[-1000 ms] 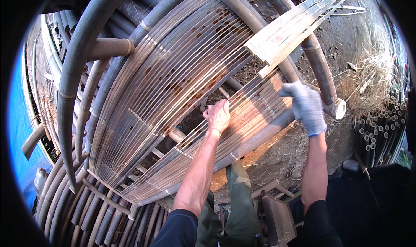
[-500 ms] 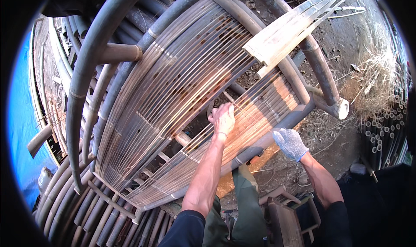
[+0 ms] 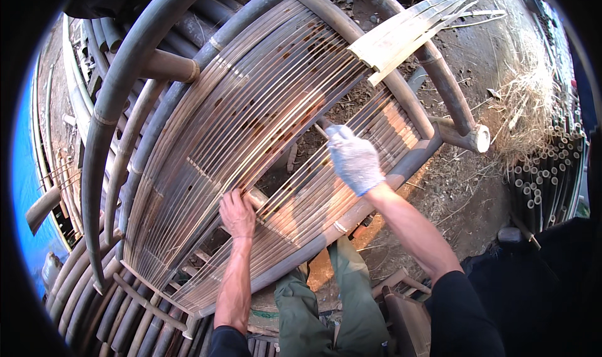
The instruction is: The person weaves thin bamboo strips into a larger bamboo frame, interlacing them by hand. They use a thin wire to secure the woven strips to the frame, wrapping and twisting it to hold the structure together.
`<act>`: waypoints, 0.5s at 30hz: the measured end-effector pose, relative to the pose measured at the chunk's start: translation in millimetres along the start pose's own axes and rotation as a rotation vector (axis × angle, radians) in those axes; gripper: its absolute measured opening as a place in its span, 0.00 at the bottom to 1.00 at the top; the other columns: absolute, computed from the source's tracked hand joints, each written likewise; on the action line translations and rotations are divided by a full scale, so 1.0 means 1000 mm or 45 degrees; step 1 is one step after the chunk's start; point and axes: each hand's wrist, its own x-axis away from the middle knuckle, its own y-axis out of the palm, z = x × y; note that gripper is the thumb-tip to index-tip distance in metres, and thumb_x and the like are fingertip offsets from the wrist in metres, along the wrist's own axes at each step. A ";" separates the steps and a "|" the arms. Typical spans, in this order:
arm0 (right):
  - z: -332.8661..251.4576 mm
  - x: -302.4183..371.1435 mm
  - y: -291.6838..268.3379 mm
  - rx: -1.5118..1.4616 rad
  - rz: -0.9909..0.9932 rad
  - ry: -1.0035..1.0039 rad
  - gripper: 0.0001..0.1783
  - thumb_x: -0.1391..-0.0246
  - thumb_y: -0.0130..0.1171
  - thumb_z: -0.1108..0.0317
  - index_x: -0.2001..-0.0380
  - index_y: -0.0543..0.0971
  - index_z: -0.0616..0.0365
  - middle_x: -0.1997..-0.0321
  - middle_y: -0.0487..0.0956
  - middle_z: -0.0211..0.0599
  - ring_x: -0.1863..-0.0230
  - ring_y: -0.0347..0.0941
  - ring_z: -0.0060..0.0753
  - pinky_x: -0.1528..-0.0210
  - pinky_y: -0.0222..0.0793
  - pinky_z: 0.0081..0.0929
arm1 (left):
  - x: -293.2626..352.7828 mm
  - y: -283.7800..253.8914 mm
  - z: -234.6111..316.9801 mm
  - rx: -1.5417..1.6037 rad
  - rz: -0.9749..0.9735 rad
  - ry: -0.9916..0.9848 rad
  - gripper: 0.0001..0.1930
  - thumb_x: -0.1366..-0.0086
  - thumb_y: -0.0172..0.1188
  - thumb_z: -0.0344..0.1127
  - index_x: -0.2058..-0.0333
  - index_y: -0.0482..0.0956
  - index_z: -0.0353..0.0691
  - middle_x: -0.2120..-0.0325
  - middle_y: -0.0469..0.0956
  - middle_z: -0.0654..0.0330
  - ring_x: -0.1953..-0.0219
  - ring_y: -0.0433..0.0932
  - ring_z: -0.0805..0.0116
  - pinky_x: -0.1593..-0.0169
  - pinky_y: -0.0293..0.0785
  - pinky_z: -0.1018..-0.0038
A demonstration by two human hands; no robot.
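A long seat of split bamboo slats [image 3: 251, 106] in a round bamboo frame [image 3: 426, 159] lies before me, with a lengthwise gap in the slats. My bare left hand [image 3: 237, 214] rests at this gap, its fingers laid on the slat edges beside a crosspiece [image 3: 256, 198]. My right hand [image 3: 355, 159], in a pale knit glove, is closed over the gap further along, near the far end. Its palm side is hidden, so I cannot make out what it grips. A split bamboo panel [image 3: 401, 37] with a frayed end lies across the far-right rail.
Curved bamboo arms [image 3: 116, 100] rise on the left. Stacked bamboo poles [image 3: 135, 310] lie at lower left, near a blue tarp [image 3: 28, 169]. Straw-like shavings [image 3: 523, 119] and a bundle of cut poles [image 3: 539, 178] are at the right. A small wooden seat [image 3: 407, 319] stands below.
My left hand has moved left and nearer along the gap. My gloved right hand has come in from beyond the front rail to over the gap. The view has shifted slightly.
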 end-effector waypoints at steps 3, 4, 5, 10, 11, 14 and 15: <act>-0.044 -0.005 0.032 -0.016 -0.005 -0.173 0.16 0.39 0.51 0.69 0.49 0.78 0.54 0.47 0.79 0.41 0.80 0.77 0.40 0.76 0.76 0.34 | 0.017 -0.007 -0.034 -0.128 -0.010 0.108 0.17 0.42 0.59 0.26 0.53 0.73 0.42 0.58 0.73 0.54 0.57 0.73 0.53 0.55 0.71 0.61; -0.051 -0.003 0.042 -0.013 0.073 -0.195 0.18 0.40 0.51 0.68 0.48 0.77 0.55 0.46 0.79 0.42 0.78 0.78 0.40 0.77 0.74 0.37 | 0.021 -0.006 -0.040 -0.091 0.002 0.121 0.18 0.43 0.59 0.25 0.52 0.73 0.42 0.57 0.73 0.54 0.55 0.72 0.52 0.52 0.70 0.59; -0.060 -0.005 0.044 0.050 0.033 -0.172 0.18 0.41 0.51 0.68 0.47 0.77 0.56 0.46 0.79 0.42 0.77 0.78 0.40 0.77 0.74 0.38 | 0.029 -0.004 -0.051 -0.114 0.027 0.116 0.18 0.43 0.58 0.24 0.52 0.73 0.43 0.56 0.73 0.54 0.55 0.72 0.52 0.52 0.70 0.58; -0.060 -0.010 0.055 0.138 -0.022 -0.109 0.13 0.39 0.51 0.65 0.54 0.78 0.57 0.59 0.79 0.44 0.75 0.79 0.44 0.74 0.73 0.43 | 0.048 -0.002 -0.085 -0.052 -0.001 0.088 0.16 0.47 0.58 0.23 0.57 0.73 0.42 0.60 0.72 0.54 0.56 0.72 0.52 0.54 0.70 0.59; -0.058 -0.013 0.053 0.125 -0.068 -0.090 0.11 0.39 0.51 0.65 0.57 0.78 0.56 0.62 0.78 0.43 0.74 0.79 0.45 0.74 0.73 0.43 | 0.049 -0.006 -0.084 -0.024 -0.016 0.102 0.16 0.48 0.58 0.23 0.58 0.73 0.42 0.60 0.72 0.54 0.56 0.72 0.52 0.54 0.69 0.59; -0.058 -0.007 0.054 -0.023 0.100 -0.113 0.03 0.45 0.53 0.68 0.69 0.76 0.53 0.71 0.77 0.43 0.73 0.78 0.47 0.72 0.73 0.44 | 0.072 -0.009 -0.083 0.222 -0.055 0.064 0.15 0.48 0.62 0.27 0.60 0.74 0.42 0.64 0.74 0.54 0.61 0.75 0.52 0.59 0.72 0.58; -0.047 0.001 0.067 -0.047 0.077 0.002 0.07 0.41 0.52 0.66 0.71 0.75 0.53 0.71 0.79 0.46 0.73 0.78 0.49 0.72 0.74 0.46 | 0.081 -0.001 -0.083 0.330 -0.082 0.102 0.14 0.47 0.63 0.28 0.60 0.74 0.42 0.66 0.74 0.54 0.61 0.76 0.51 0.59 0.72 0.56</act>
